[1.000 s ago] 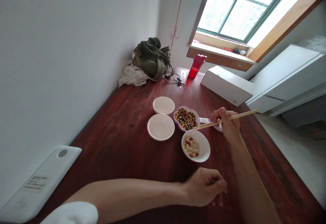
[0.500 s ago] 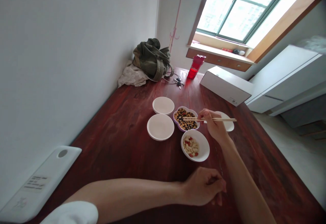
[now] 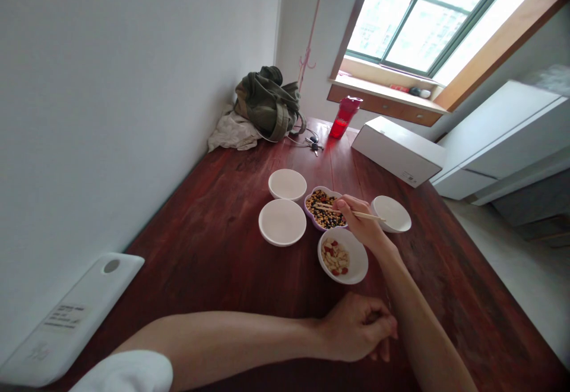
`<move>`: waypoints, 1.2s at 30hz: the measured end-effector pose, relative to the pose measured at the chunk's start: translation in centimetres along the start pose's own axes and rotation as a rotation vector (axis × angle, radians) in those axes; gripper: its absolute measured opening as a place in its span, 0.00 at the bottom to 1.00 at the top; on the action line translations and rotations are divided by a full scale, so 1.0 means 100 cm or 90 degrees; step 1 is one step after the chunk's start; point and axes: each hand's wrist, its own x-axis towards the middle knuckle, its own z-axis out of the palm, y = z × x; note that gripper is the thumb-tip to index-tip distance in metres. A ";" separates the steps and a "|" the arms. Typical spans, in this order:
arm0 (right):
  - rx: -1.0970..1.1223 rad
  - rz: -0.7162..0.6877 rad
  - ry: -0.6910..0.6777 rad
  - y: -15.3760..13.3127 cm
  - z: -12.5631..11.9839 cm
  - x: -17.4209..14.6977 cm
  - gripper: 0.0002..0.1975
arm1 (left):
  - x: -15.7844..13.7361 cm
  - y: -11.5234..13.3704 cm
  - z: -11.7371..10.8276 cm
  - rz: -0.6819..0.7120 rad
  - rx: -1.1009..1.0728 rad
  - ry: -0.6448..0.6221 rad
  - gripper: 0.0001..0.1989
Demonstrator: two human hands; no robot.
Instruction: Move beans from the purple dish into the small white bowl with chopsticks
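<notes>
- Two wooden chopsticks (image 3: pixel 356 213) sit pinched in my right hand (image 3: pixel 361 225), my fingers (image 3: pixel 345 205) curled tight around them near the middle of their length; their tips dip into the bowl of mixed beans (image 3: pixel 324 208), while the back ends stick out over the small white dish (image 3: pixel 391 213) to the right.
- That bean bowl has a purple-edged rim and holds a mix of dark, yellow and red pieces — it stands in the middle of the cluster on the dark red tabletop (image 3: pixel 214 243).
- Just in front of it, nearer to me, stands a white bowl with pale nuts and a few red bits (image 3: pixel 342 255); my right wrist passes just beside its right edge.
- Two white bowls stand to the left of the beans — the nearer one (image 3: pixel 282 222) and the farther one (image 3: pixel 287 185), close together.
- My left hand (image 3: pixel 360 328) rests on the tabletop near me, fingers folded into a loose fist, holding nothing that I can see; the forearm lies across the front edge.
- Far back on the tabletop lie an olive-green bag (image 3: pixel 269 102), a red bottle (image 3: pixel 344 117) and a long white box (image 3: pixel 398 150).
- At the near left lies a flat white board with a round hole (image 3: pixel 71 315).
</notes>
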 end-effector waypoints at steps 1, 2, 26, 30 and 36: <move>-0.001 0.002 0.001 0.000 0.001 0.000 0.26 | 0.000 -0.001 0.000 0.005 0.002 -0.002 0.16; -0.002 0.002 0.002 0.000 0.002 0.000 0.26 | 0.000 -0.002 -0.001 0.011 0.003 -0.003 0.16; 0.039 0.037 0.009 0.008 -0.003 -0.001 0.23 | 0.000 -0.009 -0.002 0.013 0.018 0.000 0.15; 0.039 0.052 -0.005 0.008 0.001 -0.001 0.22 | 0.001 -0.008 -0.002 0.011 0.005 -0.001 0.15; 0.047 0.034 -0.013 0.003 0.009 -0.001 0.17 | 0.000 -0.005 -0.001 0.007 -0.006 -0.002 0.19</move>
